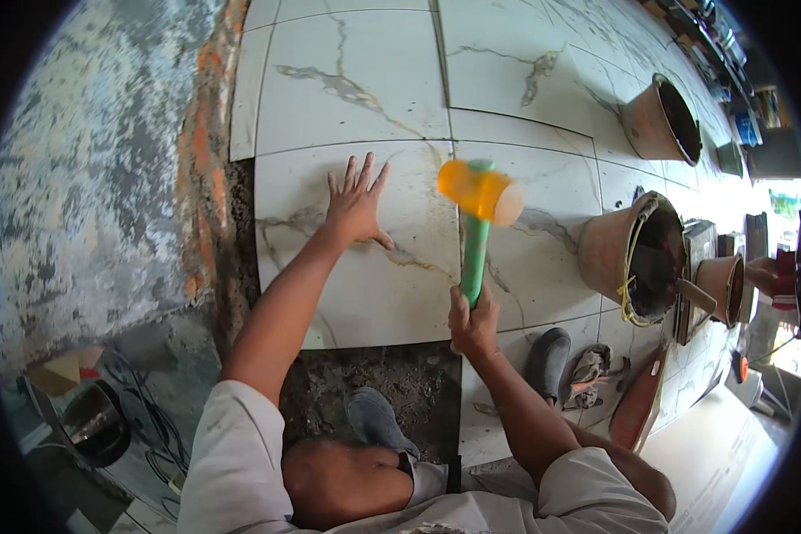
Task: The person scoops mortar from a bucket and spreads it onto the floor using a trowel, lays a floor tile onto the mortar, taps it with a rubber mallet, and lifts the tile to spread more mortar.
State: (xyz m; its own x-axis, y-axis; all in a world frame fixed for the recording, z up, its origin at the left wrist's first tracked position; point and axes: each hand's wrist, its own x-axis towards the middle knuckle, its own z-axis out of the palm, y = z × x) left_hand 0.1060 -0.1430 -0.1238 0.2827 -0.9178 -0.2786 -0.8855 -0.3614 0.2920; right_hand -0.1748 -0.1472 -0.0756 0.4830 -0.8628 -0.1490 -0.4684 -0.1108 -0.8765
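My left hand (356, 203) lies with fingers spread on a large white marble-look floor tile (356, 294), left of its middle. In my right hand (476, 327) is a mallet with a green handle (475, 258) and an orange-yellow head (476, 191). Its head hangs over the tile's right side and the joint with the neighbouring tile; whether it touches is hard to tell, as it is slightly blurred. The tile's near edge borders a patch of dark rough mortar bed (365, 365), where one of my grey shoes (374, 418) rests.
Rough, peeling wall (107, 169) runs along the left, with a dark gap beside the tile. To the right stand a bucket with a yellow cord (610, 254), another bucket (645, 125) and a smaller one (710, 278). A crumpled cloth (587, 374) lies near my other shoe (547, 360). Cables (156, 418) lie lower left.
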